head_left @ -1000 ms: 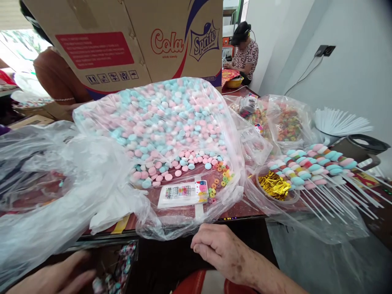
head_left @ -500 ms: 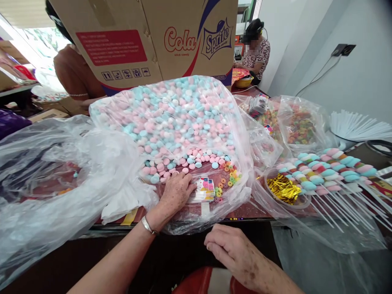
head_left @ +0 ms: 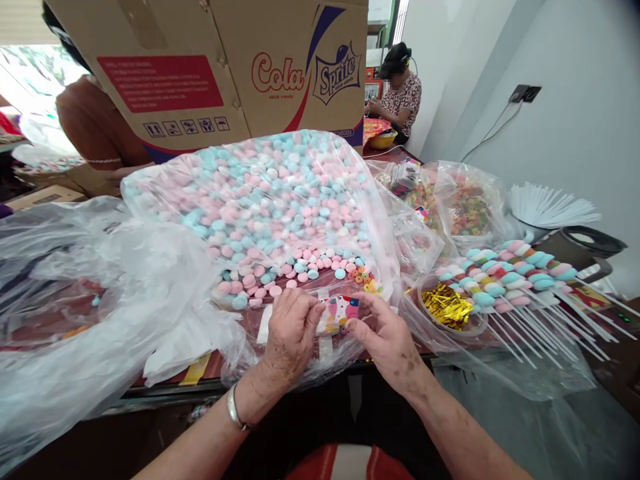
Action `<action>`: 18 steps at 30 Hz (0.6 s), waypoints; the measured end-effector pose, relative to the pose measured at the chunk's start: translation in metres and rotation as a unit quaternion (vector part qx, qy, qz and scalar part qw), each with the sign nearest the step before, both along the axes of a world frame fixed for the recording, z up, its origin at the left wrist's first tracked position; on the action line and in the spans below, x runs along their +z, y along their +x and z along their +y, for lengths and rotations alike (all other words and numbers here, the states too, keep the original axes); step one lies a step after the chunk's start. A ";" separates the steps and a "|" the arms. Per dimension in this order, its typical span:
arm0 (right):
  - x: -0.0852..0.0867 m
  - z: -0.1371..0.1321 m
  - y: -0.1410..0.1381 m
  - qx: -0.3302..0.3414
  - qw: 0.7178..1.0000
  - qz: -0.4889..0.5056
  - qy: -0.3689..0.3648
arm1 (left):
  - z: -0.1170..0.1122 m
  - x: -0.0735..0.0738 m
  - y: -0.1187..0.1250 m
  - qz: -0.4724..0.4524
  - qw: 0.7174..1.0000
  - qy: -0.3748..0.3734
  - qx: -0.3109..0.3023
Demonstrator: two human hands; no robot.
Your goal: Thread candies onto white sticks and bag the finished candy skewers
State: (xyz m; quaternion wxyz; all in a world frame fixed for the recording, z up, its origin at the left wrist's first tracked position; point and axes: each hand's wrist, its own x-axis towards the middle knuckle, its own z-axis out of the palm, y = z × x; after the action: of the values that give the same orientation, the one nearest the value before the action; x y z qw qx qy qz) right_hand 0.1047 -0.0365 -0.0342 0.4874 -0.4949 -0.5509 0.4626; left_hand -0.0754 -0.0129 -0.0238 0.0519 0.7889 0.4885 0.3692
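Observation:
My left hand (head_left: 293, 330) and my right hand (head_left: 385, 337) meet over a small stack of printed white packets (head_left: 339, 312) lying on clear plastic at the table's near edge. Both hands pinch the packets, the left from the left side, the right from the right. Just behind them lie loose pink, blue and white round candies (head_left: 300, 267) and a few coloured ring candies (head_left: 365, 277), spilling from a large clear bag of candies (head_left: 260, 193). A silver bracelet (head_left: 231, 408) sits on my left wrist.
A Cola Sprite cardboard box (head_left: 225, 67) stands behind the bag. Right: finished candy skewers (head_left: 510, 280), a bowl of gold twist ties (head_left: 447, 303), white sticks (head_left: 550, 207), bags of coloured rings (head_left: 465, 207). Empty clear bags (head_left: 85, 300) lie left. A person sits far back (head_left: 400, 93).
My left hand rose from below the table to the packets. My right hand then left the table edge and joined it, pinching the packets' right side.

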 end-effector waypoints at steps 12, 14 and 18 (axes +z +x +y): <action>0.013 0.001 0.036 0.114 0.966 -0.182 0.144 | 0.006 0.029 0.018 0.021 0.970 -0.125 -0.209; 0.017 0.001 0.042 0.155 0.948 -0.212 0.181 | 0.007 0.033 0.020 0.035 0.961 -0.127 -0.245; 0.022 0.001 0.049 0.159 0.931 -0.255 0.209 | 0.007 0.031 0.022 0.070 0.944 -0.178 -0.268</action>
State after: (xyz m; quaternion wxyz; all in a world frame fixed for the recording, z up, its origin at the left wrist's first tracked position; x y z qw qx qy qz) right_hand 0.1536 -0.0354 -0.0120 0.3432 -0.3891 -0.8121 0.2670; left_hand -0.0532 -0.0057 0.0073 0.2539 0.8925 0.3192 0.1927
